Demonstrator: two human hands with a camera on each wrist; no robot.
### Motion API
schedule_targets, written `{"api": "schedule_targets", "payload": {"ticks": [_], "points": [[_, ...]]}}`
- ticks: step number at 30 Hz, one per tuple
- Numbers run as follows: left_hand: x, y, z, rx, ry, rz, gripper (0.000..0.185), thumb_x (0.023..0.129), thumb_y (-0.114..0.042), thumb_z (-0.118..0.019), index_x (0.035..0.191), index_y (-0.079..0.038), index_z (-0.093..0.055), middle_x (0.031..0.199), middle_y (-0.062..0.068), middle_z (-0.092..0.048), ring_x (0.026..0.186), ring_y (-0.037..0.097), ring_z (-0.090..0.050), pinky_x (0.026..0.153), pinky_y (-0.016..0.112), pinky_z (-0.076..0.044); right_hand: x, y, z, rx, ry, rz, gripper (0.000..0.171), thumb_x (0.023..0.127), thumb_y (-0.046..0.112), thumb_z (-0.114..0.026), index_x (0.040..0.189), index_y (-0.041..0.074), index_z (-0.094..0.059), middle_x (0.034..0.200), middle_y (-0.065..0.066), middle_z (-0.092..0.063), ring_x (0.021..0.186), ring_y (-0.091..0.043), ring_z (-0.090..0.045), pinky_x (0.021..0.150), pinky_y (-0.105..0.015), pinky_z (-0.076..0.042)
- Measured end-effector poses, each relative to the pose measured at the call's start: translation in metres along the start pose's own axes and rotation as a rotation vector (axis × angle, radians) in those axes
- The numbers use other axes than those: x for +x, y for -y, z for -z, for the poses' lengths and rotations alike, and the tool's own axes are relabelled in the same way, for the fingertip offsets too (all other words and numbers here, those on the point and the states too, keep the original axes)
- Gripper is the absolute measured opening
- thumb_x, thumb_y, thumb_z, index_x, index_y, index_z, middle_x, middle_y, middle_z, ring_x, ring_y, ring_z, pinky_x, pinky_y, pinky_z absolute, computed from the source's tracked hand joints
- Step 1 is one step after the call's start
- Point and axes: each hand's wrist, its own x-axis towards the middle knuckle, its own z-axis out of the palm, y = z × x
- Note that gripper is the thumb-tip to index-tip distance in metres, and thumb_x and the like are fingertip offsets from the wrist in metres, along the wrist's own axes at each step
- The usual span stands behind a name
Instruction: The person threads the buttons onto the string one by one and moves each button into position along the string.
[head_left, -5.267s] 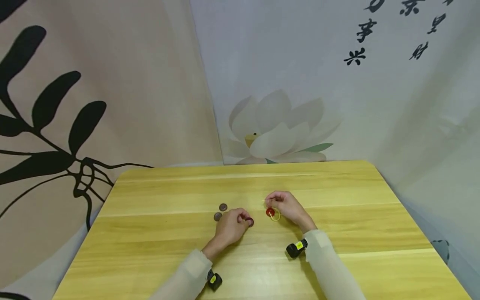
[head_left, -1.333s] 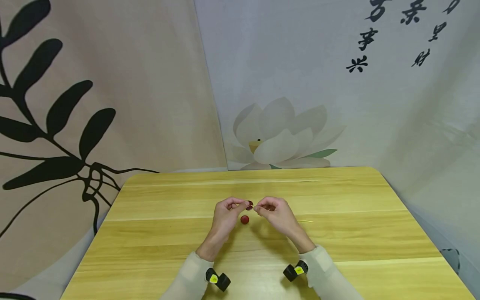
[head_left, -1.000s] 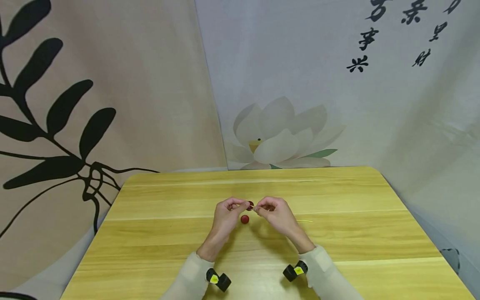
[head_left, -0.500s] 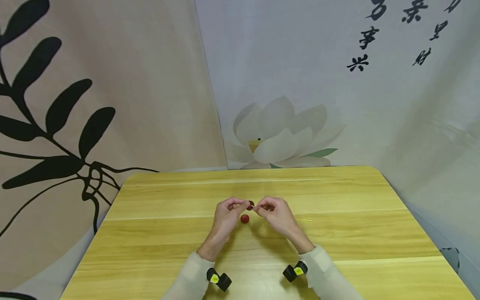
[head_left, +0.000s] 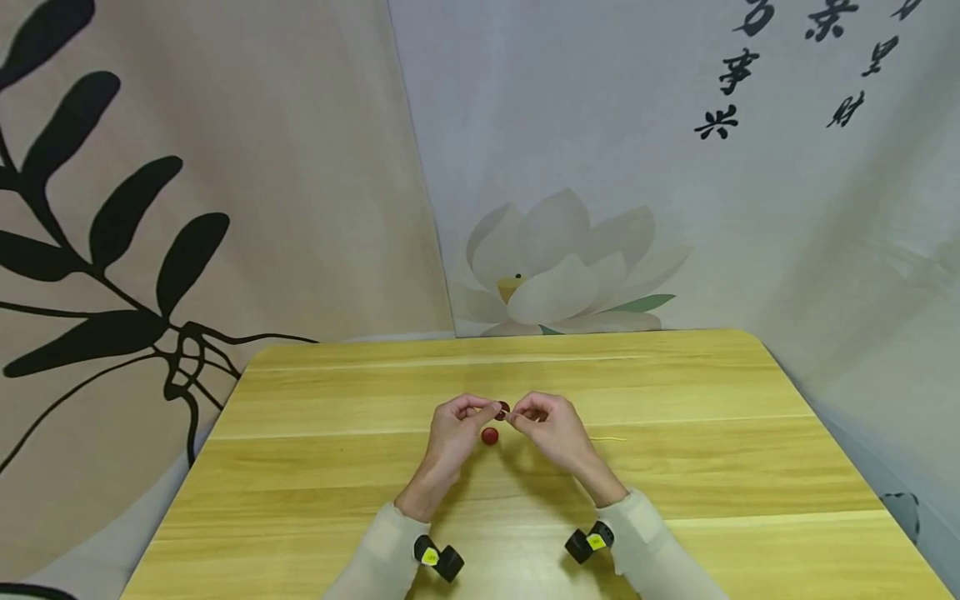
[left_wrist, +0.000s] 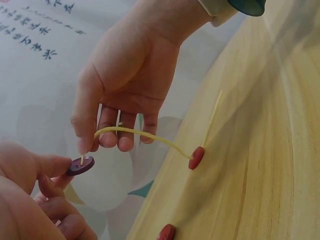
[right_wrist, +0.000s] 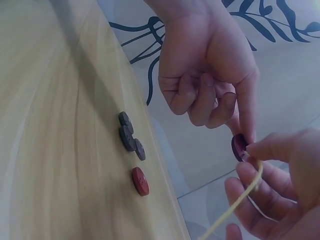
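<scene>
In the head view my left hand (head_left: 448, 437) pinches a dark purple button (head_left: 502, 409) by its edge, above the table. My right hand (head_left: 551, 429) pinches a yellow cord (left_wrist: 140, 132) close to its end, right at the face of that button. The left wrist view shows the cord tip at the button's holes (left_wrist: 80, 166), between thumb and fingertips of both hands. From the right hand the cord arcs down to a red button (left_wrist: 196, 158) strung on it, and its tail runs on beyond. Another red button (head_left: 490, 436) lies on the table below the left fingertips.
Several dark grey buttons (right_wrist: 127, 138) lie close together on the wooden table (head_left: 337, 500), hidden in the head view by the left hand. The cord's tail (head_left: 609, 439) lies to the right of the right wrist. Printed cloth (head_left: 585, 150) hangs behind the table's far edge.
Since the oldest frame, my right hand has brought the cord leftward to my left hand, which has lifted a button from the table. Over the last second both hands stay almost still.
</scene>
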Motion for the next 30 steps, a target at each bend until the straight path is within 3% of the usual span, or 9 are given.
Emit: {"api": "schedule_targets", "payload": {"ticks": [18, 23, 30], "points": [[-0.0001, 0.0007, -0.0026, 0.000, 0.002, 0.020, 0.016, 0.088, -0.020, -0.075, 0.094, -0.006, -0.074, 0.069, 0.000, -0.053, 0.059, 0.010, -0.041, 0.052, 0.021, -0.030, 0.0008, -0.0012, -0.0036, 0.022, -0.031, -0.003, 0.006, 0.088, 0.011, -0.075, 0.084, 0.013, -0.071, 0.079, -0.004, -0.071, 0.070, -0.015, -0.059, 0.066, -0.027, -0.048], [0.0002, 0.0016, -0.0025, 0.000, 0.007, 0.028, 0.017, 0.088, -0.021, -0.075, 0.094, -0.006, -0.074, 0.070, 0.002, -0.054, 0.061, 0.011, -0.042, 0.054, 0.022, -0.031, 0.0004, -0.0026, -0.0043, 0.017, -0.038, 0.011, 0.006, 0.087, 0.012, -0.076, 0.085, 0.013, -0.071, 0.076, 0.001, -0.070, 0.071, -0.014, -0.060, 0.067, -0.027, -0.047], [0.0011, 0.0012, -0.0006, -0.010, 0.017, 0.041, 0.018, 0.089, -0.020, -0.073, 0.096, -0.004, -0.073, 0.070, -0.004, -0.049, 0.058, 0.009, -0.038, 0.050, 0.020, -0.027, -0.0006, -0.0043, -0.0027, 0.022, -0.053, 0.040, 0.019, 0.084, 0.009, -0.079, 0.099, 0.009, -0.068, 0.072, 0.002, -0.067, 0.072, -0.014, -0.059, 0.074, -0.033, -0.048]]}}
